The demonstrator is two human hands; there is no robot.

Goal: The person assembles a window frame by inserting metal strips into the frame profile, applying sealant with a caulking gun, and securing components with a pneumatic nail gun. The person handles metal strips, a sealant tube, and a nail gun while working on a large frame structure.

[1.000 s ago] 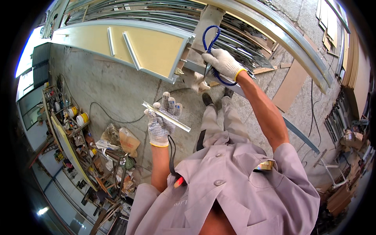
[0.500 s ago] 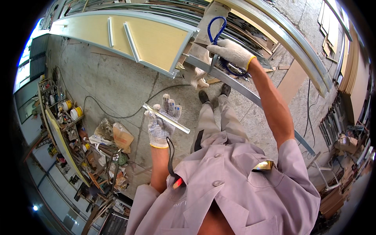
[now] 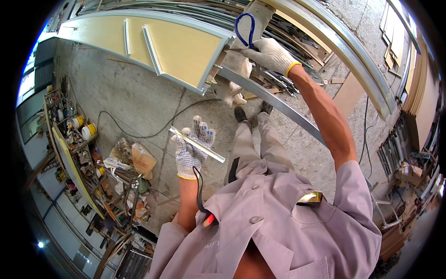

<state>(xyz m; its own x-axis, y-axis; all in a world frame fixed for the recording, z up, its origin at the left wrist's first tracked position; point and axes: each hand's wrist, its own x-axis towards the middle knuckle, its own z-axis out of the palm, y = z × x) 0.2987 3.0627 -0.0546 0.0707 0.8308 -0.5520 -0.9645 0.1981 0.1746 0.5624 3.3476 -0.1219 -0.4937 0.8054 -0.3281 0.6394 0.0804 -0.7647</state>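
Observation:
My left hand (image 3: 191,156), in a white glove with blue dots, is raised with its palm up. A short pale metal profile strip (image 3: 204,149) lies slantwise across the palm, under the thumb, with the other fingers stretched out beyond it. My right hand (image 3: 272,56), in a white glove with a yellow cuff, is closed on what look like snips with a blue loop handle (image 3: 251,28). A dark pointed part sticks out to the left of that hand; the rest of the tool is hidden. Below it runs a long grey metal bar (image 3: 274,99).
A pale yellow panel (image 3: 186,56) with an aluminium frame lies at upper left, with two strips on it. Long metal profiles (image 3: 344,51) cross the upper right. A black cable (image 3: 134,136) winds over the floor. Cluttered shelving with white buckets (image 3: 88,131) stands at left.
My right hand has shifted slightly left and up, and the blue-handled tool has turned in it. The left hand has dropped a little, still with the strip.

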